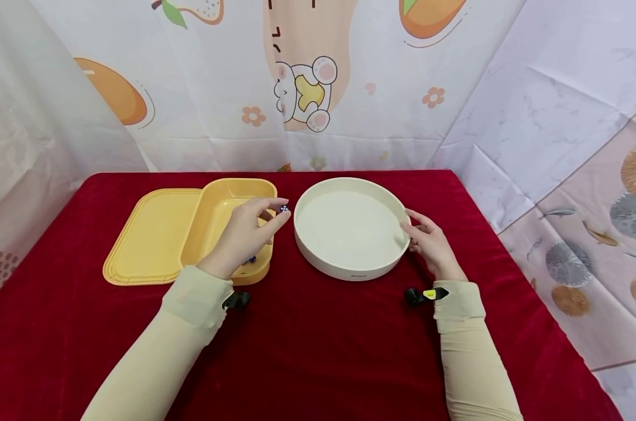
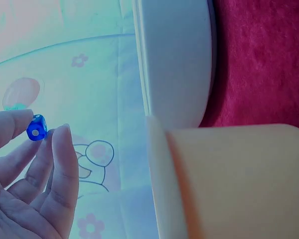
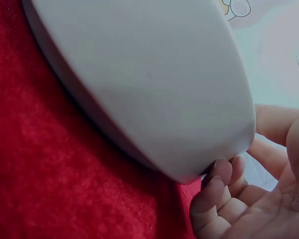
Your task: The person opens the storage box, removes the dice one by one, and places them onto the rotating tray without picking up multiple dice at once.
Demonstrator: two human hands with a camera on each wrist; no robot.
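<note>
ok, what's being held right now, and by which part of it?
Left hand: a blue die, pinched by opposite sides. Right hand: the round white tray, by the right side of its rim.

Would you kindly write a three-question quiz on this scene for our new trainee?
1. What does the left-hand grip hold?
2. True or false: the right-hand grip touches the round, cream-coloured tray.
3. In the head view, where does the flat yellow lid lie relative to the deep, rounded yellow box: (a) to its left, (b) to its right, (c) inside it?

Key: 1. A small blue die with white dots. 2. True. 3. a.
</note>
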